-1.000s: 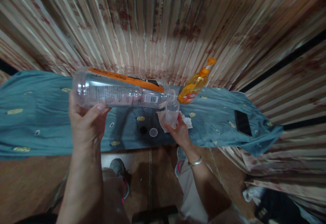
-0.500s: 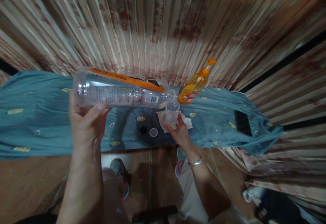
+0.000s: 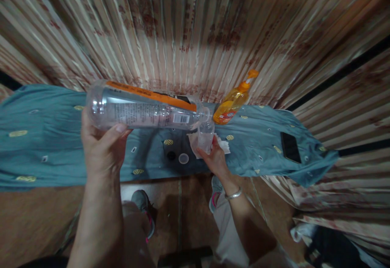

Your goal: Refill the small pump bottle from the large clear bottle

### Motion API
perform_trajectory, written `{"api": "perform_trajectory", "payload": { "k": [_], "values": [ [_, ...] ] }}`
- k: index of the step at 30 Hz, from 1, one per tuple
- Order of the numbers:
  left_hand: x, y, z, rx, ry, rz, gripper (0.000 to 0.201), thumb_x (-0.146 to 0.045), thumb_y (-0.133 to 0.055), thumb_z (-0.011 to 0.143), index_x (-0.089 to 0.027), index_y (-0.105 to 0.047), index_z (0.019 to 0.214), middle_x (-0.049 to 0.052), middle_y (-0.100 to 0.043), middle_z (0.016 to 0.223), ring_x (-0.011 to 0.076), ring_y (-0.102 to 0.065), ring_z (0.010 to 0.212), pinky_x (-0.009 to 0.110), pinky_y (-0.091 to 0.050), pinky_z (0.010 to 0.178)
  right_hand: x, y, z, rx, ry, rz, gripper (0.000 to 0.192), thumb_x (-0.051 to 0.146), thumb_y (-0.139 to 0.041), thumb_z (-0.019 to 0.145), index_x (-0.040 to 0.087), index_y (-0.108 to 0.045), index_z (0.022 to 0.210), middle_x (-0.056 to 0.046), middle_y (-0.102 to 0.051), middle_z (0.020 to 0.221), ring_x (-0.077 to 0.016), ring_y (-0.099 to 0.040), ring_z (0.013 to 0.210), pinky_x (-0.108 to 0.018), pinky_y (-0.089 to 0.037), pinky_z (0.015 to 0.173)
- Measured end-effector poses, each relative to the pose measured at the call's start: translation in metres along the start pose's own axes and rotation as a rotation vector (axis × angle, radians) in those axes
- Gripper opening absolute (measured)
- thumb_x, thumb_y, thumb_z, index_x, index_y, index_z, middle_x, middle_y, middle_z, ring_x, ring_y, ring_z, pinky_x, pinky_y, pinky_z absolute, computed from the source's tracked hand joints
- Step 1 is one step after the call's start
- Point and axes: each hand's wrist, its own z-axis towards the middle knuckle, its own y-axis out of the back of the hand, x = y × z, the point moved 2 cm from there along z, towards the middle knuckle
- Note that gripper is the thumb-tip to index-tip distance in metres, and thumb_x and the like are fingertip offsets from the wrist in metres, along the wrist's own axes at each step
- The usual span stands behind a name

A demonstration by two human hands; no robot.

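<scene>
Gripping the large clear bottle near its base with the left hand, thumb along the near side, nearly level. Clasping the small clear container just below the bottle's mouth with the right hand, over white paper. Cannot tell, in dim light, the spread of left fingers behind the bottle.
</scene>
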Motion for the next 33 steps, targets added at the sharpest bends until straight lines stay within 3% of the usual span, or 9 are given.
{"api": "perform_trajectory", "payload": {
  "k": [16, 24, 33],
  "values": [
    [-0.0026, -0.0035, -0.0014, -0.014, -0.003, 0.018, 0.054, -0.017, -0.097, 0.039, -0.027, -0.076, 0.088, -0.002, -0.073, 0.085, 0.0136, -0.061, 0.070, 0.019, -0.054, 0.048, 0.0055, 0.0015, -0.0001, 0.004, 0.005, 0.005, 0.078, 0.043, -0.079, 0.088, 0.010, -0.053, 0.153, -0.024, -0.075, 0.139, -0.0384, -0.074, 0.128, -0.055, -0.061, 0.108],
    [-0.0052, -0.0058, -0.0023, -0.024, -0.002, 0.030, 0.047, -0.010, -0.085, 0.041, -0.027, -0.072, 0.083, -0.002, -0.072, 0.085, 0.0141, -0.060, 0.071, 0.020, -0.053, 0.049, 0.0036, 0.0013, -0.0001, -0.005, 0.016, 0.013, 0.078, 0.041, -0.080, 0.087, 0.011, -0.052, 0.154, -0.024, -0.073, 0.143, -0.0391, -0.072, 0.132, -0.057, -0.060, 0.111],
    [-0.0073, -0.0074, -0.0021, -0.021, 0.014, 0.011, 0.048, -0.009, -0.087, 0.039, -0.026, -0.070, 0.081, -0.002, -0.069, 0.083, 0.0146, -0.060, 0.072, 0.022, -0.056, 0.054, 0.0024, 0.0012, 0.0006, 0.013, -0.001, -0.005, 0.082, 0.045, -0.080, 0.087, 0.007, -0.051, 0.155, -0.028, -0.071, 0.144, -0.0412, -0.071, 0.134, -0.058, -0.059, 0.112]
  ]
}}
